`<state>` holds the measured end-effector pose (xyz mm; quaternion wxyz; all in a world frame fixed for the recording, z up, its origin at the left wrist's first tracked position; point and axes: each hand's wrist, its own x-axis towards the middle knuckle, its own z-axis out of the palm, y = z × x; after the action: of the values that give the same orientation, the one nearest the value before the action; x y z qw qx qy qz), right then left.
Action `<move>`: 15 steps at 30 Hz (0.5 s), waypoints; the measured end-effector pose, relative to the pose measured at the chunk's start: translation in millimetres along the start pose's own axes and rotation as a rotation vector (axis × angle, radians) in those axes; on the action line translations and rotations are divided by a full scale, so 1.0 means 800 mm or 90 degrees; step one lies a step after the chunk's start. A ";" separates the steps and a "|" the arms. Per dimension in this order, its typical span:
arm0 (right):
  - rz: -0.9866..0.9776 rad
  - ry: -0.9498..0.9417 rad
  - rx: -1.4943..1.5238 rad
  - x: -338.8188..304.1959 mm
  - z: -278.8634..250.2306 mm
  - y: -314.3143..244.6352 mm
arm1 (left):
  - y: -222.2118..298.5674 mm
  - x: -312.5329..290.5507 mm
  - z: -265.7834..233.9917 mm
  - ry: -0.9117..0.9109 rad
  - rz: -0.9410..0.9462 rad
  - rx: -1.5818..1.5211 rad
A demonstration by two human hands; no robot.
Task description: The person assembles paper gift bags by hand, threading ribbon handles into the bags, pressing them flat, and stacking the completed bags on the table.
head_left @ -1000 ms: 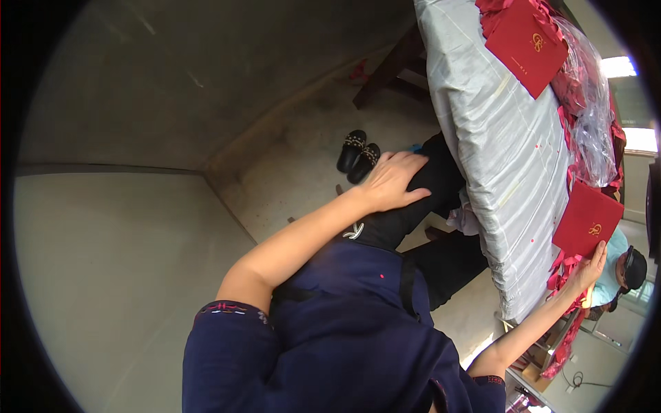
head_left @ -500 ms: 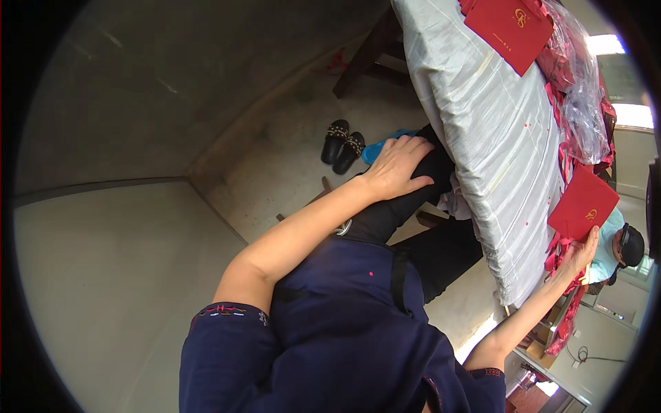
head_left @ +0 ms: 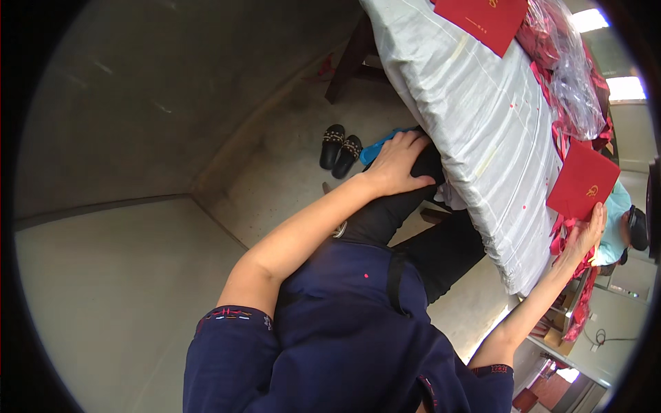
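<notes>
Worktop (head_left: 468, 124) under a creased pale grey cloth, small red specks on it, runs up the right side. Far edge: red ribbons (head_left: 540, 79), crumpled clear plastic (head_left: 577, 96) over red material. Plain concrete floor (head_left: 261, 158), black studded slippers (head_left: 341, 151), blue item (head_left: 379, 146) by the leg. Dark wall (head_left: 158, 89) upper left, pale panel (head_left: 117, 296) below. Another person (head_left: 614, 224), light teal top, dark cap, beyond the worktop.

Markings: gold emblem on the red card (head_left: 577, 172); second red card (head_left: 485, 20), top, has gold emblem plus small gold print, cut by the frame.

Red card is at the worktop's far right edge, tilted, one corner up, emblem toward the right hand (head_left: 585, 237). Looks near square; can't tell long axis.

Hands well apart. Left hand (head_left: 398, 167) flat on dark trouser leg, fingers slightly spread. Right hand's fingers touch the card's lower edge; can't tell if pinching.
</notes>
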<state>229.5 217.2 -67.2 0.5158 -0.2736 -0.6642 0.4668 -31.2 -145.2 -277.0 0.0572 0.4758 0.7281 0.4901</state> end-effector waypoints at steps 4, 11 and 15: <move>-0.005 0.009 0.004 0.006 -0.016 0.006 | -0.010 -0.009 -0.013 0.004 0.044 -0.104; 0.003 -0.001 0.015 -0.009 -0.007 -0.001 | 0.026 -0.070 -0.110 -0.316 0.083 -0.040; -0.008 -0.016 0.004 -0.011 -0.003 -0.004 | 0.065 -0.103 -0.139 -0.495 -0.004 -0.268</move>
<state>235.1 209.1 -67.8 0.5112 -0.2616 -0.6710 0.4690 -14.4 -277.1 -211.6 0.4242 0.6007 0.5380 0.4121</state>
